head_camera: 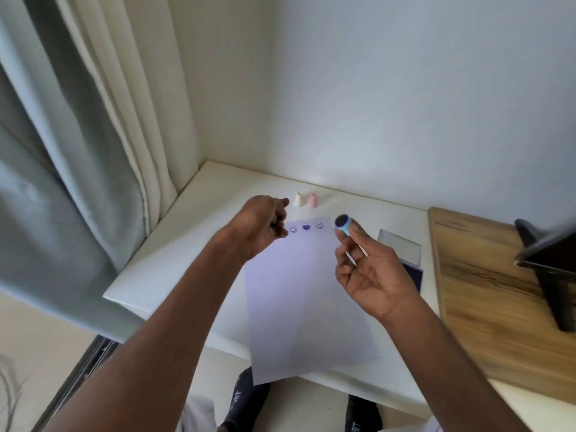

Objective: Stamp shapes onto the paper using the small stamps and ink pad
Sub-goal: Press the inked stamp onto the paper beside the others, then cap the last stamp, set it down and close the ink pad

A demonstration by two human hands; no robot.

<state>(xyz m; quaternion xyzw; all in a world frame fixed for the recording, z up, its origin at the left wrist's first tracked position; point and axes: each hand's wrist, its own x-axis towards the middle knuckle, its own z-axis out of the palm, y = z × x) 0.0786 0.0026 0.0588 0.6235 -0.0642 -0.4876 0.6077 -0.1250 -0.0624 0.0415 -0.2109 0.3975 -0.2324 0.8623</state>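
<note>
Stamp: small teal cylindrical stamp [343, 225] with a dark inked round face, raised above the far right part of the sheet and tilted face-up toward the camera.
Right hand: right hand [371, 275] pinches the stamp's barrel between thumb and fingertips, the other fingers loosely spread.
Left hand: left hand [261, 224] hovers over the sheet's far left corner, fingers curled round something small and dark; what it is I cannot tell.
Paper: pale lilac sheet of paper [305, 294] lies flat mid-bench, its near end overhanging the bench's near edge; three purple prints [306, 227] sit along its far edge.
Ink pad: purple ink pad with open clear lid [400, 244] just right of the sheet, partly hidden by the hand.
Spare stamps: white and pink small stamps [306, 200] stand near the bench's far edge.
Handling: probably light, rigid plastic; grip on the barrel sides, clear of the wet face. Thin paper may shift or lift, so the overhanging end likely needs steadying.
</note>
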